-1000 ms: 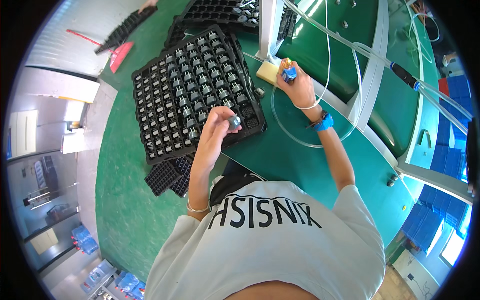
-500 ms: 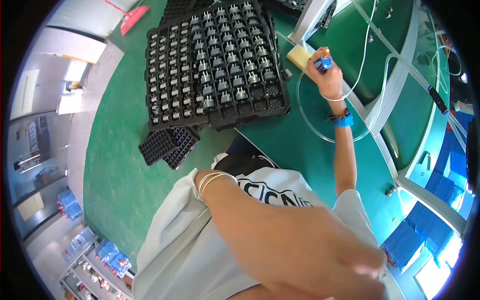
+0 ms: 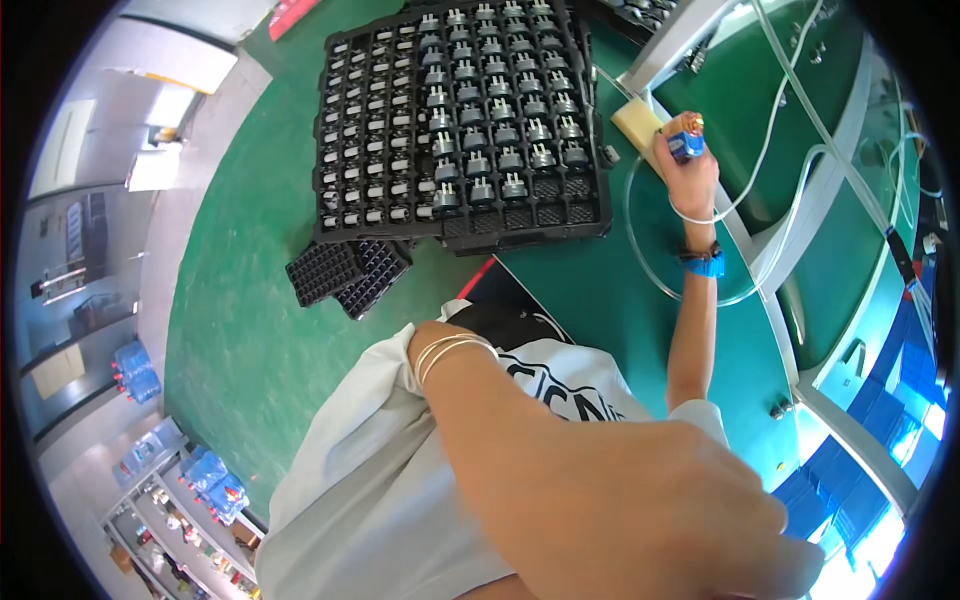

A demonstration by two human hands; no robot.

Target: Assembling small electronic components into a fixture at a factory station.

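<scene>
My right hand (image 3: 688, 182), a blue watch band on its wrist, is closed around a small blue object with a copper-coloured top (image 3: 687, 140). Its exact kind I cannot make out. Beside that hand, partly covered by it, a pale yellow block (image 3: 637, 125) lies on the green tabletop. My left hand (image 3: 670, 510) looms large and blurred at the bottom, close to the camera, its arm bent across my light grey shirt. Thin bracelets circle the left forearm. Its fingers are smeared and partly cut off, so I cannot tell if it holds anything.
Left of my right hand is a black tray (image 3: 520, 238) with rows of pronged metal parts and small cylinders. Smaller black trays (image 3: 325, 272) lie below it. A clear tube (image 3: 632, 235) loops around my right forearm. A metal frame (image 3: 680, 45) rises behind.
The view has shifted, so the tray and my right hand appear farther right. My right hand keeps its grip on the blue object beside the yellow block. My left hand has shifted slightly right.
</scene>
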